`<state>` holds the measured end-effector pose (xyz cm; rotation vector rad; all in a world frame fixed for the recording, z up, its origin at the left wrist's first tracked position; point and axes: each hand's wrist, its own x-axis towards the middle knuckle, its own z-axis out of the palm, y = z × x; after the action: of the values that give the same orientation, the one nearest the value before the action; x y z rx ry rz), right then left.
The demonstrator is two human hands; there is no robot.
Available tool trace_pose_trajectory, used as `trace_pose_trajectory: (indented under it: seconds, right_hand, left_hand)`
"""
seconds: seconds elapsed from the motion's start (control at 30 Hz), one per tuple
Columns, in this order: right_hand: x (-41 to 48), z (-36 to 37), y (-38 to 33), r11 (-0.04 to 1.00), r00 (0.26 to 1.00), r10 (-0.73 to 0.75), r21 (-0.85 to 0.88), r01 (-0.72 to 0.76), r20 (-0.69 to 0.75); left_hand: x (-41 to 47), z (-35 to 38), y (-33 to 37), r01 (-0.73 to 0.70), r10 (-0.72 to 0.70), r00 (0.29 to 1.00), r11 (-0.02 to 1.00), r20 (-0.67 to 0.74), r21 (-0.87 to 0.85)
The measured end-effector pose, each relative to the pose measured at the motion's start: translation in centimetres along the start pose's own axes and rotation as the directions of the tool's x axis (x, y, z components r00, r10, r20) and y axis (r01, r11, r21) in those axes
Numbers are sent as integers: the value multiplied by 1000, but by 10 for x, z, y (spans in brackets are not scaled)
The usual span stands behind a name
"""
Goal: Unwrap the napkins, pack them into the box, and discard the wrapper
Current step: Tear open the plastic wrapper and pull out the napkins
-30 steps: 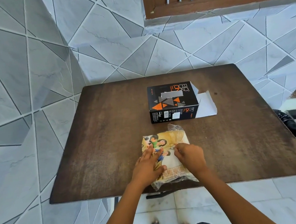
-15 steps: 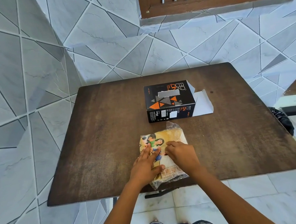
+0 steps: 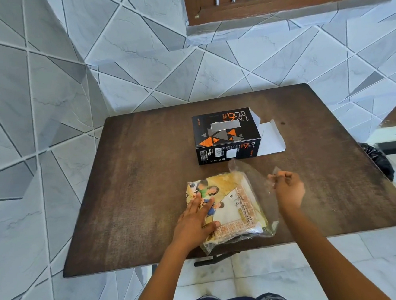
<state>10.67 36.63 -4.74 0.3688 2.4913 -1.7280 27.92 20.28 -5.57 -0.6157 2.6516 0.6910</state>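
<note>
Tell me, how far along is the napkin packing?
Early days. Done: the box lies on the table with its end flap open, ready to fill. In hand: the left hand presses the napkin pack flat while the right hand pinches the clear wrapper and pulls a flap open. Left: taking the napkins out, packing them into the box, and discarding the wrapper.

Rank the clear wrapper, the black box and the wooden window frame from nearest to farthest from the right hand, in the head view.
1. Clear wrapper: pinched by the right hand, at its left.
2. Black box: farther back on the table, leftward.
3. Wooden window frame: highest in view, beyond the table.
</note>
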Motion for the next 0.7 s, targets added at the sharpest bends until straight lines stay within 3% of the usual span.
trace_pose_trajectory:
  seconds: [0.17, 0.37, 0.53, 0.6, 0.7]
  right_hand:
    - [4, -21, 13, 980, 979, 185, 95, -177, -86]
    - [0, -37, 19, 992, 990, -42, -121, 26, -132]
    - [6, -45, 6, 997, 974, -59, -52, 48, -219]
    - [1, -43, 0, 981, 979, -187, -69, 181, -84]
    - [-14, -31, -5, 938, 906, -284, -103, 331, 315]
  left_hand:
    - [4, -4, 0, -4, 3, 1000, 997, 7, 83]
    - [11, -11, 2, -8, 6, 1000, 991, 17, 131]
    - [12, -13, 5, 0, -2, 1000, 992, 16, 126]
    - [11, -12, 6, 6, -8, 1000, 994, 17, 111]
    - [10, -10, 6, 9, -10, 1000, 996, 18, 91]
